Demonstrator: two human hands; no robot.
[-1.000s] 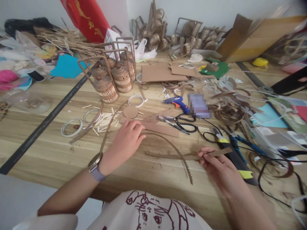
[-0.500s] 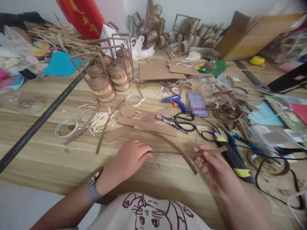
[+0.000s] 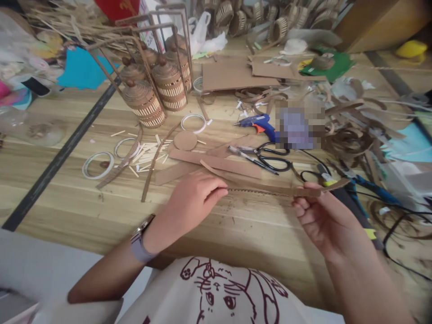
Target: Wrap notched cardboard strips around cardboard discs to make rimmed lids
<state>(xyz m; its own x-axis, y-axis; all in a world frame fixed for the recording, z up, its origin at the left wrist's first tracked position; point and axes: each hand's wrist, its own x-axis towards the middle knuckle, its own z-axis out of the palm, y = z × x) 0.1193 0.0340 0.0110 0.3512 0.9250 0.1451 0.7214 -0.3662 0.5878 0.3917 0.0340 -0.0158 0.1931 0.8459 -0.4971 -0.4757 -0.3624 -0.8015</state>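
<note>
A narrow corrugated cardboard strip (image 3: 258, 192) is stretched between my hands, its ribbed edge showing. My left hand (image 3: 194, 200), with a watch on the wrist, pinches one end between thumb and fingers. The other end is gripped in my right hand (image 3: 326, 220), fingers curled up around it. A second, curved cardboard strip (image 3: 232, 177) runs just behind the first and also reaches the right hand's fingers. Beyond the hands lie a flat cardboard piece (image 3: 219, 164), a cardboard disc (image 3: 185, 141), black-handled scissors (image 3: 275, 162) and a pen (image 3: 253, 160).
Small lidded baskets (image 3: 143, 105) with tall handles stand at back left. A blue glue gun (image 3: 258, 122), tape rolls (image 3: 97, 165) and loose pale sticks (image 3: 148, 153) are spread over the wooden table (image 3: 101, 234). Coiled cardboard strips (image 3: 351, 141) and pliers (image 3: 374, 191) crowd the right.
The curved strip's near end, loose and crossing the first strip before, now lies alongside it at my right hand. The view has shifted, and both hands appear slightly higher and farther right.
</note>
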